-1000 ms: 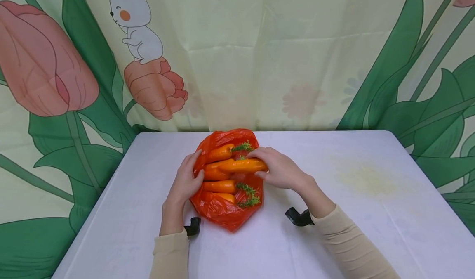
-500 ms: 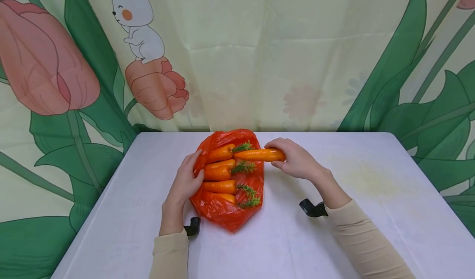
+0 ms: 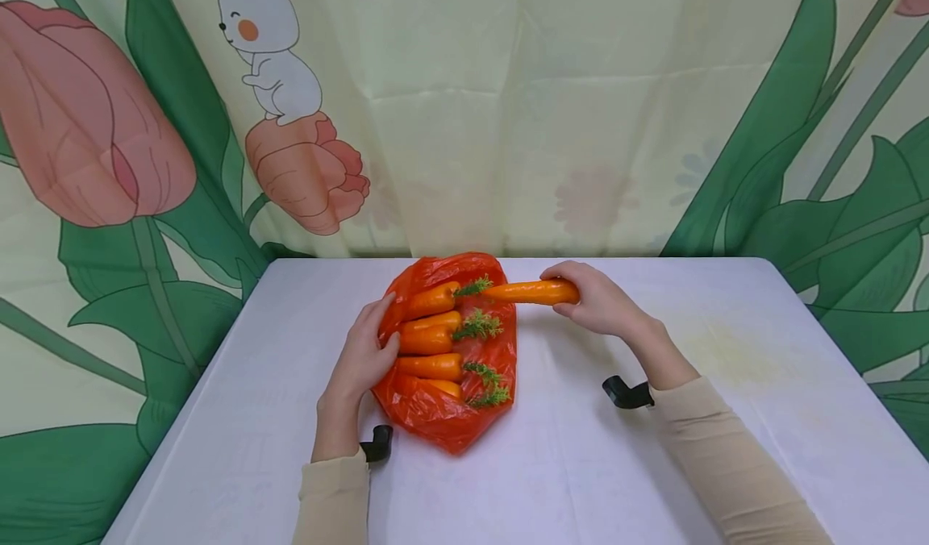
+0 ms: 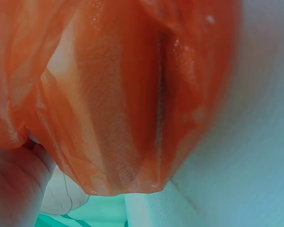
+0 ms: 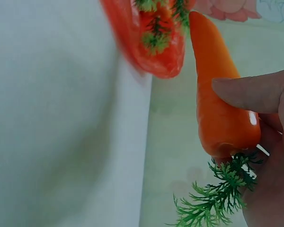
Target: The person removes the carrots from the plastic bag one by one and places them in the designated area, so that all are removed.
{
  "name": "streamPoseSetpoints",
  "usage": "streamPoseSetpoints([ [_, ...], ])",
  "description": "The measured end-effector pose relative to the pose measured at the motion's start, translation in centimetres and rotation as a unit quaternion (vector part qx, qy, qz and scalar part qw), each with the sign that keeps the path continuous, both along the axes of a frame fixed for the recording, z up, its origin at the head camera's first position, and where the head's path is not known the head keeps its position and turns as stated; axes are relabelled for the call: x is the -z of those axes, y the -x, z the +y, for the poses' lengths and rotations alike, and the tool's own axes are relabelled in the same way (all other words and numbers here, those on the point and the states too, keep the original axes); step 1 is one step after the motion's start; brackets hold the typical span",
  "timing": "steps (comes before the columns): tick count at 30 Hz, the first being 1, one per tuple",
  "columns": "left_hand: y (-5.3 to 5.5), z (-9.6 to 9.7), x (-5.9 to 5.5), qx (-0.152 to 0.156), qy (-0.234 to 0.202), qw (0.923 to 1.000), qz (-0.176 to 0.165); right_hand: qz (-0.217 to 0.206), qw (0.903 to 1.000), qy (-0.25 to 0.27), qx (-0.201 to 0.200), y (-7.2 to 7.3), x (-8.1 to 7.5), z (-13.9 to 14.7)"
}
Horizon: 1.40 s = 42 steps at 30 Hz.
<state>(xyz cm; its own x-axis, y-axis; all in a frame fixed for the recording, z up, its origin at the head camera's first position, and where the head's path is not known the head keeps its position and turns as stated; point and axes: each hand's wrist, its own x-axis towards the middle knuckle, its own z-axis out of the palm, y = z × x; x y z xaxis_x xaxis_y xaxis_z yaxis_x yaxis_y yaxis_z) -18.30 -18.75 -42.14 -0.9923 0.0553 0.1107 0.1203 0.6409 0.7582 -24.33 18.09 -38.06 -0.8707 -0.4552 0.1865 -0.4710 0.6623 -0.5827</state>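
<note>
A red plastic bag (image 3: 450, 432) lies with its mouth spread wide, facing right. Inside it sit several orange carrots (image 3: 430, 365) with green tops. My left hand (image 3: 363, 351) holds the bag by its left side; in the left wrist view the bag's red film (image 4: 113, 118) fills most of the picture and hides most of that hand. One carrot (image 5: 225, 113) is gripped between the thumb and fingers of my right hand (image 3: 598, 299), near its leafy end. It is raised just right of the bag, its tip pointing left over the bag's mouth.
The white table (image 3: 522, 488) carries the bag near its far edge. Behind the table hangs a curtain (image 3: 610, 110) printed with tulips and a rabbit. A black wrist fitting (image 3: 627, 392) juts from the right sleeve, another black fitting (image 3: 377, 444) from the left.
My right hand has drawn the carrot out of the bag, rightward and slightly away. The carrots beneath it are now uncovered. My left hand has stayed in place on the bag.
</note>
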Motion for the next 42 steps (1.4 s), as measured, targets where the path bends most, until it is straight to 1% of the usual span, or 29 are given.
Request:
streamPoseSetpoints([
  [6,0.0,0.0,0.0,-0.001,-0.002,1.0,-0.002,-0.013,0.9999,-0.004,0.01,1.1,0.9,1.0],
  [14,0.0,0.1,0.0,-0.003,-0.004,1.0,-0.009,-0.025,0.9996,0.008,0.013,2.1,1.9,2.1],
  [25,0.0,0.0,-0.2,-0.005,-0.003,0.9999,-0.011,-0.033,0.9989,-0.014,0.03,3.2,2.4,2.9],
  [34,-0.2,-0.3,-0.1,-0.008,0.004,1.0,-0.001,-0.031,0.9992,-0.013,0.021,3.9,3.0,3.2],
  [42,0.0,-0.1,0.0,-0.004,-0.003,1.0,0.006,-0.049,0.9976,-0.028,0.04,4.7,3.5,3.8],
])
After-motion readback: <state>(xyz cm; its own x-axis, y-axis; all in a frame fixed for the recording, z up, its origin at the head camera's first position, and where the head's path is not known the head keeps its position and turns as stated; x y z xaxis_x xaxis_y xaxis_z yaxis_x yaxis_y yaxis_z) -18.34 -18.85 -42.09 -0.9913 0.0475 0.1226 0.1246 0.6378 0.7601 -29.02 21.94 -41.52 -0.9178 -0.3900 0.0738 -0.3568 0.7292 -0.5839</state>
